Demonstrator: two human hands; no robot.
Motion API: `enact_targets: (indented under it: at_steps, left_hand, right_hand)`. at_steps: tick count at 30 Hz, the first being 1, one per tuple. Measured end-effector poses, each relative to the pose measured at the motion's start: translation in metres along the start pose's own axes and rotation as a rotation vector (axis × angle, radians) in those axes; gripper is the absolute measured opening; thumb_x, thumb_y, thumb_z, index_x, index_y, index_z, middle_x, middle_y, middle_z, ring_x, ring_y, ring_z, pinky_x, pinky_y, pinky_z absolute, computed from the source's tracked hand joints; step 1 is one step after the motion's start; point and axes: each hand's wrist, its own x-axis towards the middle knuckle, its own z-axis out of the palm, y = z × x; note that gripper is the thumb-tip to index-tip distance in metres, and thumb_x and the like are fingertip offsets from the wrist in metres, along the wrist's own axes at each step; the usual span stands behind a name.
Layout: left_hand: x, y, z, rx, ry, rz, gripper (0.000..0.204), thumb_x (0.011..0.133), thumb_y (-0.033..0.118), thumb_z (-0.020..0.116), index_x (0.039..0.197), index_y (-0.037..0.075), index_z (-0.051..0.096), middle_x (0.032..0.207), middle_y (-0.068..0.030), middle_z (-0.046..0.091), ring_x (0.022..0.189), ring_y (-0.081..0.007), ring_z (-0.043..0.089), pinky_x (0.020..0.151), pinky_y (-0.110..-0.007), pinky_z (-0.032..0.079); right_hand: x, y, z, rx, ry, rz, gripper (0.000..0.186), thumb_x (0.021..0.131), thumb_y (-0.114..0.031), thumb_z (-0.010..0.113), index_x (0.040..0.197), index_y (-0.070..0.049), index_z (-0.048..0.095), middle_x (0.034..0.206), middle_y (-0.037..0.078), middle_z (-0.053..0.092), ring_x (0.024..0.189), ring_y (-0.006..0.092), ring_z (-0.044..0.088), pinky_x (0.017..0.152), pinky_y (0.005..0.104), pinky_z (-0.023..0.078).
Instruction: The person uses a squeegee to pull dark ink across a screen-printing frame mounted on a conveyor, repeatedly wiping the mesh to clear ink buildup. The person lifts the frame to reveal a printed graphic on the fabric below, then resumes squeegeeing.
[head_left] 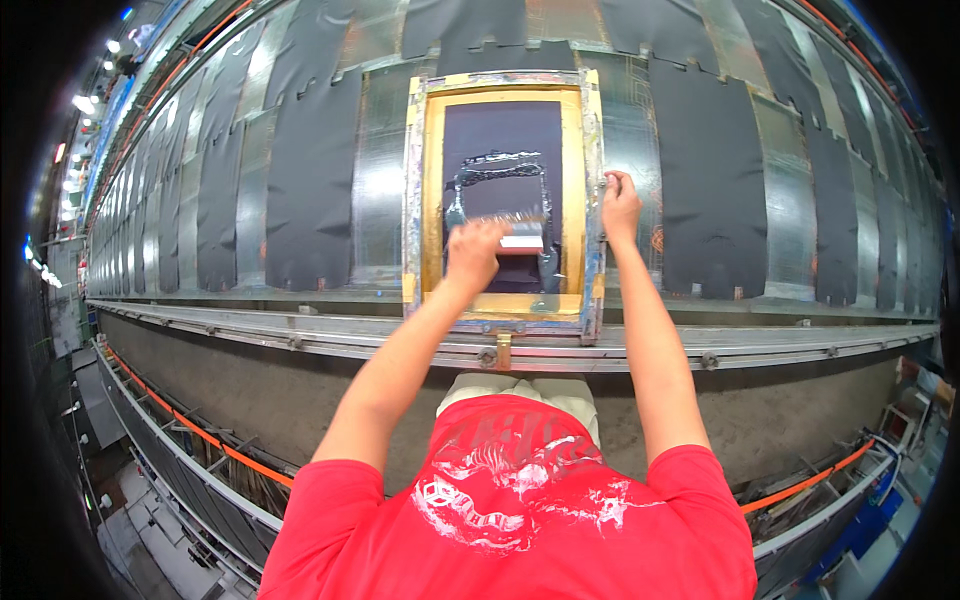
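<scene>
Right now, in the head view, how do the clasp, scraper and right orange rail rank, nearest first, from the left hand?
1. Scraper: held in the left hand.
2. Clasp: below, by the frame.
3. Right orange rail: far off, lower right.

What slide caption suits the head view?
Left hand grips a flat white-brown squeegee inside a rectangular yellow-bordered screen frame, right hand alongside.

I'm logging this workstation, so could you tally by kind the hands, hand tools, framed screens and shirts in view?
Hands: 2, the left hand and the right hand
Hand tools: 1, the squeegee in the left hand
Framed screens: 1, the screen frame beside the right hand
Shirts: 1, the red shirt
Total: 5
</scene>
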Motion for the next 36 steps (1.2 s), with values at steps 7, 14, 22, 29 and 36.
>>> enact_targets:
  at_steps: [7,14,22,29,36]
  left_hand:
    - [-0.078,0.004,-0.017,-0.153,0.042,0.100,0.039,0.079,0.000,0.060,0.116,0.013,0.065,0.123,-0.0048,0.067,0.115,-0.0258,0.061,0.096,-0.043,0.046]
    - [-0.118,-0.079,-0.074,-0.232,0.004,0.000,0.057,0.072,-0.004,0.061,0.127,0.011,0.061,0.129,-0.0097,0.065,0.121,-0.0330,0.059,0.102,-0.044,0.047]
    - [-0.191,-0.286,-0.147,-0.196,-0.058,-0.029,0.050,0.075,0.003,0.067,0.125,0.012,0.065,0.130,-0.0080,0.065,0.118,-0.0315,0.061,0.099,-0.045,0.048]
    - [-0.230,-0.347,-0.167,-0.154,-0.040,-0.064,0.055,0.076,-0.002,0.063,0.128,0.015,0.063,0.136,-0.0049,0.062,0.124,-0.0309,0.058,0.106,-0.048,0.044]
    - [-0.277,-0.351,-0.162,-0.079,-0.080,0.003,0.053,0.077,-0.003,0.062,0.127,0.016,0.065,0.135,-0.0038,0.062,0.125,-0.0292,0.058,0.105,-0.048,0.044]
  right_hand:
    - [0.013,-0.017,0.007,-0.090,-0.008,-0.036,0.022,0.097,-0.023,0.056,0.105,-0.006,0.069,0.097,0.017,0.072,0.092,0.0356,0.068,0.083,0.0419,0.050]
    - [-0.034,-0.107,0.083,-0.038,-0.001,-0.050,0.023,0.099,-0.025,0.055,0.108,-0.008,0.069,0.098,0.016,0.072,0.092,0.0325,0.069,0.083,0.0414,0.050]
    - [-0.148,-0.208,0.268,0.116,-0.027,-0.053,0.019,0.100,-0.018,0.055,0.108,-0.005,0.066,0.086,0.016,0.069,0.075,0.0265,0.066,0.072,0.0380,0.050]
    - [-0.185,-0.223,0.329,0.072,-0.020,0.000,0.020,0.100,-0.020,0.053,0.108,-0.006,0.066,0.077,0.017,0.067,0.070,0.0298,0.064,0.069,0.0411,0.048]
    - [-0.180,-0.216,0.340,-0.031,-0.054,0.090,0.021,0.100,-0.022,0.052,0.107,-0.009,0.067,0.080,0.017,0.068,0.074,0.0328,0.066,0.072,0.0426,0.049]
